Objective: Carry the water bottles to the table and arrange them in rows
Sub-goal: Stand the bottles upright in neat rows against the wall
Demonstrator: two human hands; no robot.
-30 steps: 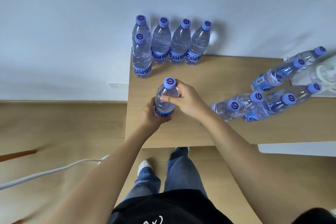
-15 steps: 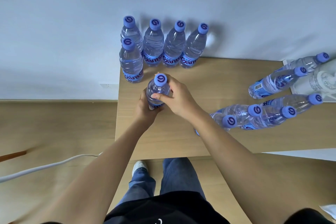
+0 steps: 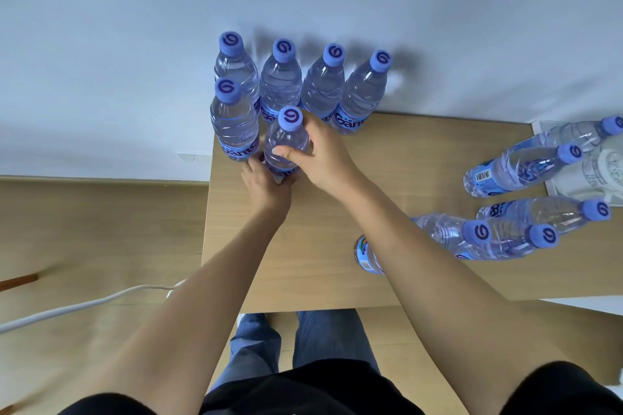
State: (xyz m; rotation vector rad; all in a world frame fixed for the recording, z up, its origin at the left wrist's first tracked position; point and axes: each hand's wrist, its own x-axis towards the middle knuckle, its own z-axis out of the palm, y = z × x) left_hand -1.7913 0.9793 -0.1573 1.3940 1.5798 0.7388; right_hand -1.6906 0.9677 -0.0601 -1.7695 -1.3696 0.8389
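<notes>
Both hands hold one upright clear water bottle (image 3: 286, 141) with a blue cap, near the far left corner of the wooden table (image 3: 404, 178). My left hand (image 3: 266, 184) grips its base and my right hand (image 3: 320, 152) wraps its body. Just left of it stands another bottle (image 3: 234, 121). Behind them a row of several upright bottles (image 3: 322, 84) lines the wall. Several more bottles (image 3: 512, 172) stand loosely grouped at the table's right side.
A white object (image 3: 600, 175) sits at the table's far right, behind the loose bottles. A white cable (image 3: 84, 305) runs across the wooden floor on the left. A wall socket (image 3: 192, 157) is left of the table. My legs stand at the table's near edge.
The held bottle has moved away from me and leftward, from the table's middle front up beside the second-row bottle. Both hands stayed on it.
</notes>
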